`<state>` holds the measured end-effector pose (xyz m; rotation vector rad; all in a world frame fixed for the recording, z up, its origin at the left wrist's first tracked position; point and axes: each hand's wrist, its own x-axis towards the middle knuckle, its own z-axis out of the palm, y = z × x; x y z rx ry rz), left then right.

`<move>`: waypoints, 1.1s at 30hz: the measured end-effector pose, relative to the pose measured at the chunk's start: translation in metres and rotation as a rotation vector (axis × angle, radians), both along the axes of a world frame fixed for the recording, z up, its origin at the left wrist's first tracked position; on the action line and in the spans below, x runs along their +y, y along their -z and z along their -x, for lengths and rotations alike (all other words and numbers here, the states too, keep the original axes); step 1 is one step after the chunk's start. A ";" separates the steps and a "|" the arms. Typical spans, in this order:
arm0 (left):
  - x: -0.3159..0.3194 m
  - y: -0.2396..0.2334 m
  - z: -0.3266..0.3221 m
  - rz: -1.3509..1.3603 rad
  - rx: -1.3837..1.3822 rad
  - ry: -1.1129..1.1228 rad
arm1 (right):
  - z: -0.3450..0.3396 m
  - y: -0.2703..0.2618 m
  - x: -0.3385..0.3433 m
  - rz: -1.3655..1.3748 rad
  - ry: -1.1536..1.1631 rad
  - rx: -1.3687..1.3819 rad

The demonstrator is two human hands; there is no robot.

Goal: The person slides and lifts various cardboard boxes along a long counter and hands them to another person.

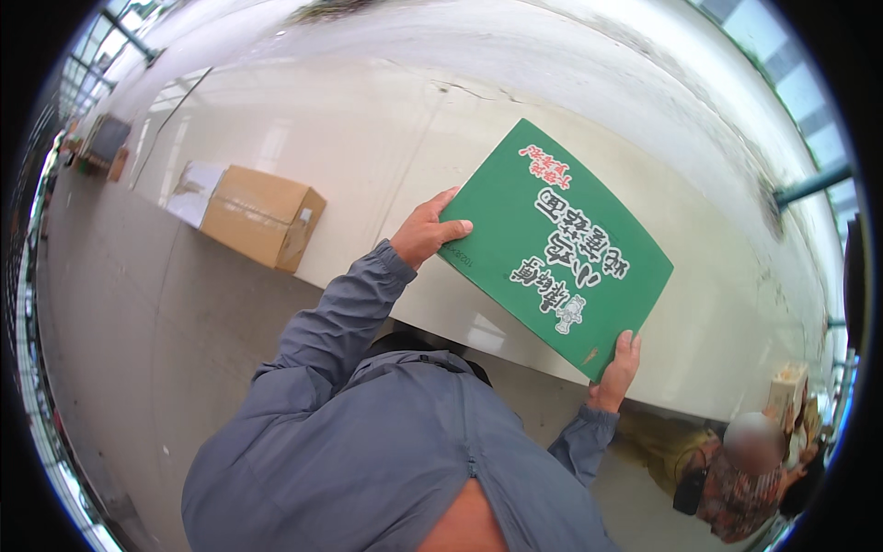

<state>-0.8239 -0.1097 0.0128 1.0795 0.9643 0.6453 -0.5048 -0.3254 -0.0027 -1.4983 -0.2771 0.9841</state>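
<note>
A green cardboard carton (503, 234) with printed characters and a small cartoon figure is gripped between both hands. My left hand (431, 228) clasps its left end, thumb lying on the printed face. At the opposite end, my right hand (619, 369) grips near the lower right corner. The carton is turned at a slant in front of me, over the pale glossy tabletop (359, 179). Its underside is hidden, so I cannot tell whether it touches the table. A worn scrap or tear mark shows near the right hand.
A taped brown cardboard box (255, 214) sits left on the table, beside a white piece (196, 193). A person (741, 476) is at lower right, near another carton (786, 393). Farther left stands a dark grey object (107, 141). Green metal posts (814, 188) rise beyond.
</note>
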 end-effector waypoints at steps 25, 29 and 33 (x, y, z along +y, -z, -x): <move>-0.056 -0.030 -0.022 -0.068 -0.100 -0.035 | -0.032 -0.015 -0.055 -0.118 0.025 0.036; -0.062 -0.045 -0.030 -0.100 -0.155 0.001 | -0.030 -0.021 -0.068 -0.163 0.068 0.052; -0.066 -0.046 -0.031 -0.172 -0.176 -0.081 | -0.025 -0.027 -0.065 -0.218 0.103 0.045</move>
